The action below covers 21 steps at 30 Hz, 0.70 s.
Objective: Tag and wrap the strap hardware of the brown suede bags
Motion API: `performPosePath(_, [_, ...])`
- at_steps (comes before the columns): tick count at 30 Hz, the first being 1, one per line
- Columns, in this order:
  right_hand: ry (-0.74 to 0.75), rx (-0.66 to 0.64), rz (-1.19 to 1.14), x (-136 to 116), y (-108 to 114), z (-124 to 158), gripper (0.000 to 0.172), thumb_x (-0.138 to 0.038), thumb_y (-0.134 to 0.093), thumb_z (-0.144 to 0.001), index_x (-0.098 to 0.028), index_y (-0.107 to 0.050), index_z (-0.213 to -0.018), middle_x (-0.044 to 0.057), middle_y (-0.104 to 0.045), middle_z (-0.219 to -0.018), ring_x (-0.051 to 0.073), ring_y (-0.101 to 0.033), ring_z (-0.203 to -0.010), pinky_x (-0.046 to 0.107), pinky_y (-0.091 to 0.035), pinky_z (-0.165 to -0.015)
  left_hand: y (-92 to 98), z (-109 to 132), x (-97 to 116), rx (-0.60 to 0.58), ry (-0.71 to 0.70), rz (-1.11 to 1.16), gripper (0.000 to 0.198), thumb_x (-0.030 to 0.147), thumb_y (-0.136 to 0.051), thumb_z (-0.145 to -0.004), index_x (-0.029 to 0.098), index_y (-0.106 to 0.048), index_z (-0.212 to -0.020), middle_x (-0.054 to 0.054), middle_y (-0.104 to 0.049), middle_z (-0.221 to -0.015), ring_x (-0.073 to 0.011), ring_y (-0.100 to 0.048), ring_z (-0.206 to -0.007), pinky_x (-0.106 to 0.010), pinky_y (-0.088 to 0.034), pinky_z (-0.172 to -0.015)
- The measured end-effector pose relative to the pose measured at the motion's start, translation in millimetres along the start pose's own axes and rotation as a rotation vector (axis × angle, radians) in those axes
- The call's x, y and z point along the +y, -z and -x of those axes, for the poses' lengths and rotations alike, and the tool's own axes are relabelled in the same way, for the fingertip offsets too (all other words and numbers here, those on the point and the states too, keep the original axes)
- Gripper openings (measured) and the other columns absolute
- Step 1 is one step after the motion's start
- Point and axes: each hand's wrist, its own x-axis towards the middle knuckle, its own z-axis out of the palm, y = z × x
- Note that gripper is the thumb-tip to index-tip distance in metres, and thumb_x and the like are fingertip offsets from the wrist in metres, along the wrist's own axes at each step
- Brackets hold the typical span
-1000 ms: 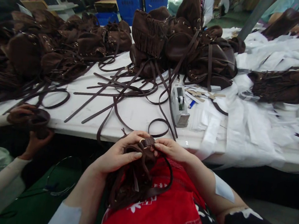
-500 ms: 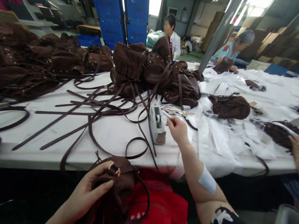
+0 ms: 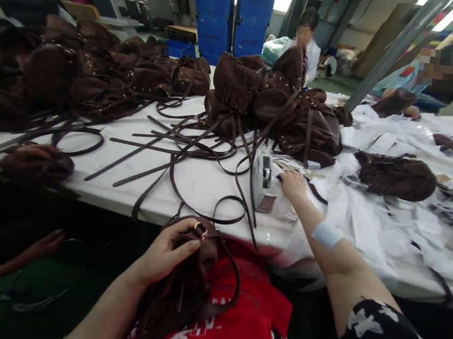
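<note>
While the left hand [image 3: 164, 255] locks its grip around the brown bag [image 3: 182, 296] down on the red apron [image 3: 248, 326], the right hand [image 3: 293, 184] is out on the white surface [image 3: 204, 180], fingertips right beside the tape dispenser [image 3: 264, 182]; whether its grip is open or closed, can't tell.

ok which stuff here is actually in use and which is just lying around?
In use: left hand holding the bag on the lap; right hand at the tape dispenser.
Lying about: bag piles, straps, fringed bag and paper on the table.
</note>
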Motion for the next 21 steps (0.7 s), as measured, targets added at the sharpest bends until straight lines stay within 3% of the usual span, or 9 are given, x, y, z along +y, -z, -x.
performPosePath(2, [-0.053,0.059,0.003,4,5,3,0.030,-0.019,-0.044,-0.094,-0.010,-0.066,-0.113,0.021,-0.065,-0.116,0.030,-0.049,-0.116,0.042,-0.032,-0.101,-1.7,0,0,-0.024,0.004,0.000,0.025,0.042,-0.065,-0.085,0.018,-0.063,-0.091,-0.004,-0.062,-0.086,-0.0170,-0.061,-0.078,-0.026,-0.050,-0.072])
performPosePath(4, [-0.148,0.226,-0.078,2,12,12,0.033,-0.024,-0.040,-0.097,-0.008,-0.062,-0.115,0.023,-0.062,-0.116,0.031,-0.051,-0.114,0.043,-0.034,-0.099,-4.1,-1,1,-0.056,-0.016,-0.037,0.022,0.039,-0.063,-0.086,0.018,-0.061,-0.093,-0.003,-0.061,-0.086,-0.0167,-0.060,-0.079,-0.026,-0.049,-0.072])
performPosePath(7, [-0.239,0.555,-0.515,-17,24,42,0.034,-0.033,-0.032,-0.100,-0.013,-0.056,-0.114,0.016,-0.064,-0.101,0.024,-0.060,-0.090,0.036,-0.045,-0.083,-9.1,-1,3,-0.121,-0.071,-0.181,0.018,0.036,-0.061,-0.086,0.018,-0.061,-0.091,-0.004,-0.060,-0.085,-0.0171,-0.058,-0.078,-0.027,-0.047,-0.070])
performPosePath(8, [-0.223,0.594,-0.715,-27,26,55,0.035,-0.038,-0.031,-0.101,-0.016,-0.054,-0.114,0.010,-0.063,-0.094,0.019,-0.060,-0.077,0.032,-0.046,-0.074,-11.0,-1,4,-0.141,-0.091,-0.232,0.016,0.034,-0.061,-0.086,0.018,-0.061,-0.090,-0.004,-0.059,-0.085,-0.0173,-0.057,-0.078,-0.027,-0.047,-0.070])
performPosePath(11, [-0.155,0.473,-1.129,-53,28,87,0.033,-0.048,-0.036,-0.099,-0.022,-0.051,-0.113,0.002,-0.061,-0.084,0.010,-0.052,-0.053,0.024,-0.041,-0.054,-16.7,-3,5,-0.168,-0.152,-0.313,0.011,0.030,-0.060,-0.084,0.019,-0.059,-0.086,-0.003,-0.058,-0.084,-0.0175,-0.055,-0.078,-0.029,-0.046,-0.072])
performPosePath(14, [-0.253,0.343,-1.223,-58,20,97,0.030,-0.048,-0.044,-0.094,-0.021,-0.054,-0.105,-0.001,-0.059,-0.076,0.008,-0.047,-0.048,0.022,-0.039,-0.049,-18.7,-3,6,-0.180,-0.166,-0.305,0.009,0.029,-0.060,-0.085,0.020,-0.058,-0.085,-0.002,-0.056,-0.082,-0.0166,-0.054,-0.075,-0.028,-0.046,-0.069])
performPosePath(16, [-0.365,0.269,-1.223,-51,15,96,0.028,-0.044,-0.047,-0.091,-0.020,-0.056,-0.102,-0.003,-0.057,-0.070,0.008,-0.045,-0.047,0.023,-0.040,-0.050,-17.3,-4,5,-0.198,-0.146,-0.300,0.009,0.029,-0.059,-0.086,0.020,-0.058,-0.087,-0.002,-0.056,-0.081,-0.0159,-0.054,-0.073,-0.026,-0.045,-0.067])
performPosePath(18, [-0.386,0.210,-1.219,-47,16,97,0.026,-0.037,-0.053,-0.086,-0.019,-0.058,-0.104,-0.003,-0.057,-0.070,0.010,-0.048,-0.052,0.025,-0.044,-0.055,-15.4,-5,3,-0.210,-0.126,-0.304,0.010,0.030,-0.059,-0.086,0.020,-0.059,-0.088,-0.002,-0.056,-0.081,-0.0159,-0.055,-0.071,-0.026,-0.045,-0.066])
performPosePath(21, [-0.206,0.152,-1.295,-62,28,118,0.027,-0.031,-0.058,-0.083,-0.020,-0.062,-0.107,-0.001,-0.060,-0.077,0.013,-0.054,-0.066,0.028,-0.047,-0.068,-15.8,-7,0,-0.208,-0.115,-0.300,0.011,0.031,-0.058,-0.087,0.020,-0.059,-0.088,-0.002,-0.057,-0.081,-0.0162,-0.055,-0.072,-0.027,-0.045,-0.066])
